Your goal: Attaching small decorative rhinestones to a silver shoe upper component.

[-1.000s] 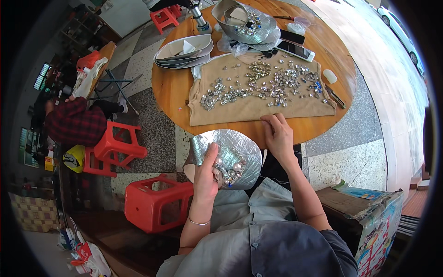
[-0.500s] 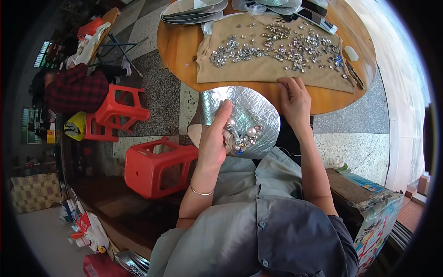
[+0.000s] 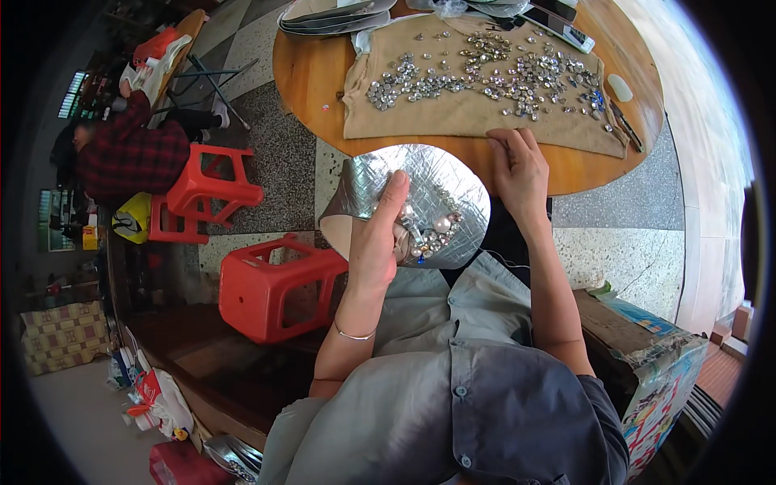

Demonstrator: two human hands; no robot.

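Observation:
My left hand (image 3: 377, 234) grips a curved silver sheet piece (image 3: 457, 182) with a crosshatched shine, its thumb lying on top. Pearls and clear stones (image 3: 440, 233), with a blue one among them, form a cluster on the sheet beside my fingers. A slim pale pointed thing by the thumb is too small to name. My right hand (image 3: 521, 170) rests at the near table edge, by the hem of a tan cloth (image 3: 420, 121). Its fingers are curled together, and whatever is between them is hidden. Many loose clear gems (image 3: 525, 85) lie scattered over the cloth.
The round wooden table (image 3: 303, 85) carries stacked grey-white pieces (image 3: 335, 18), a white tube (image 3: 570, 36), tweezers (image 3: 626, 129) and a pale oval thing (image 3: 620, 87). Red stools (image 3: 271, 287) stand left, near a seated person (image 3: 133, 158). A worn box (image 3: 647, 356) sits at my right.
The silver piece has risen slightly and tilted in my left hand. My right hand stays at the cloth's edge with its fingers curled.

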